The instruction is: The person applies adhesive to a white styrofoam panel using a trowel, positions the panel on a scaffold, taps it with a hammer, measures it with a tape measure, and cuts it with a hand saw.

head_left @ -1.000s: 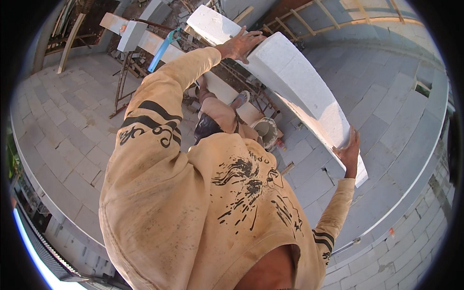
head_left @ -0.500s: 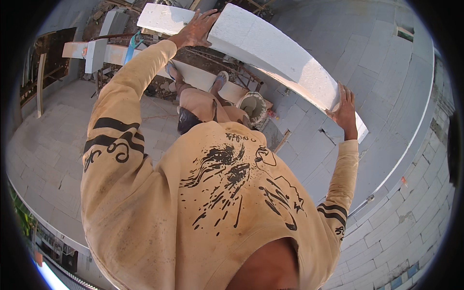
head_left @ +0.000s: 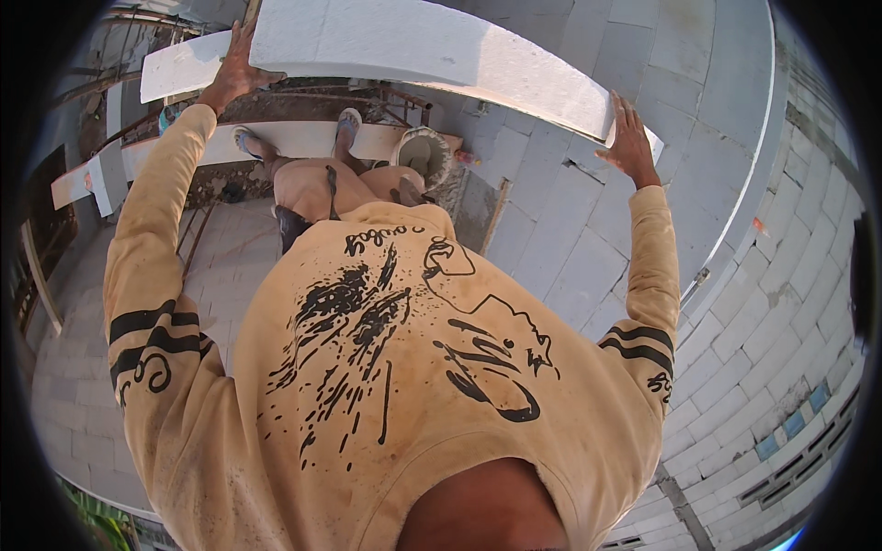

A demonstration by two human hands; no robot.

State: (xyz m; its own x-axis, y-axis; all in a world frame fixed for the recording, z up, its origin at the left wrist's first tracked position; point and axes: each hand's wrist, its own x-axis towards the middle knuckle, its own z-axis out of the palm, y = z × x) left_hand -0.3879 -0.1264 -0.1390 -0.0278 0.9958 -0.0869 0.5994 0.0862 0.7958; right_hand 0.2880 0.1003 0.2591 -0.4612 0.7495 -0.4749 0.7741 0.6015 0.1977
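A large white aerated concrete block spans the far side in front of me. At its left end is my left hand, fingers extended and thumb along the near edge. My right hand is against the right end, fingers pointing up and palm toward the block. Between them the hands hold the block by its ends. White block also shows past both hands: a left stretch and a small piece by the right wrist. How the large block rests on these is hard to see.
My sandalled feet stand on a pale plank. A bucket caked with mortar stands right of my legs. A grey block wall rises at the right. On the left lies a plank end with a white block.
My view has shifted, so the block, plank and bucket appear farther left and higher. Both hands stay at the block's ends, and the block appears more level across the view.
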